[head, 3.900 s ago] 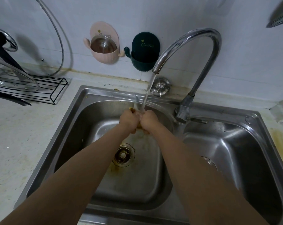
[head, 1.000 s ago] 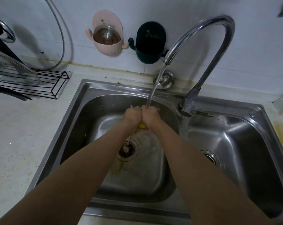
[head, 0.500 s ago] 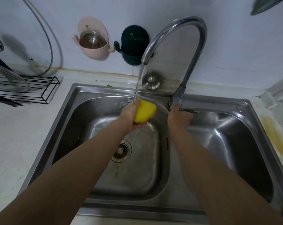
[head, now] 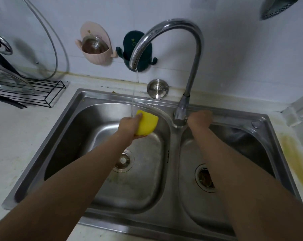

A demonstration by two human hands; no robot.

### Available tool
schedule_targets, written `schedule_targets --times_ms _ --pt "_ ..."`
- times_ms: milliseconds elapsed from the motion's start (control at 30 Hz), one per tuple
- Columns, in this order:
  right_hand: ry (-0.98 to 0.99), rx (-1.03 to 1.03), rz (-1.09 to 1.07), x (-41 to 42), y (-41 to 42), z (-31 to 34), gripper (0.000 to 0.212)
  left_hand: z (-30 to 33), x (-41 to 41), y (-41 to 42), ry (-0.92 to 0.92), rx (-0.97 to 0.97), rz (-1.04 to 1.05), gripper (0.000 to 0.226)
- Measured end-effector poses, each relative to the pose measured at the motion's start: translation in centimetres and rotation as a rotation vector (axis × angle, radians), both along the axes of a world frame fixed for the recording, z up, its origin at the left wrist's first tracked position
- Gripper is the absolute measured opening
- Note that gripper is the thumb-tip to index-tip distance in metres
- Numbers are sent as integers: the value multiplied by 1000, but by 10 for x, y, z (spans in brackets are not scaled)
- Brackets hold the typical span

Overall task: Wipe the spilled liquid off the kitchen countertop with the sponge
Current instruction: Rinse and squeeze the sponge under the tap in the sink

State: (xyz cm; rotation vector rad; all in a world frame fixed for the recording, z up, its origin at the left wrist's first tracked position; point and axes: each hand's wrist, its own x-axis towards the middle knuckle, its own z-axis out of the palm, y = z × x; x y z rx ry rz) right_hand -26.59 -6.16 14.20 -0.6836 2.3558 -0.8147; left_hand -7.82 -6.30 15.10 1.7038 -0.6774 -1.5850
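Right hand (head: 200,117) now moved off the sponge (head: 147,124) to beside the faucet (head: 181,112) base, grip unclear, left hand (head: 129,125) alone gripping the bright yellow sponge left of the faucet over the sink's (head: 74,105) open left basin, thin stream thinning, yellowish spill (head: 294,159) on the bench (head: 11,136) right of the faucet.

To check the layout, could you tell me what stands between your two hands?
In the head view, the tap's base stands between the left hand, holding the sponge, and the right hand.
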Motion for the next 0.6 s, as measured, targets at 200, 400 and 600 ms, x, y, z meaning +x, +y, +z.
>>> schedule_targets --times_ms 200,400,600 --pt "-255 -153 -91 33 8 0 67 -5 3 14 -309 -185 -115 27" --pt "-714 114 254 109 34 10 51 -3 5 37 -598 -423 -420 18" --pt "-563 -72 308 138 29 -1 42 -12 10 44 -218 -230 -24 23"
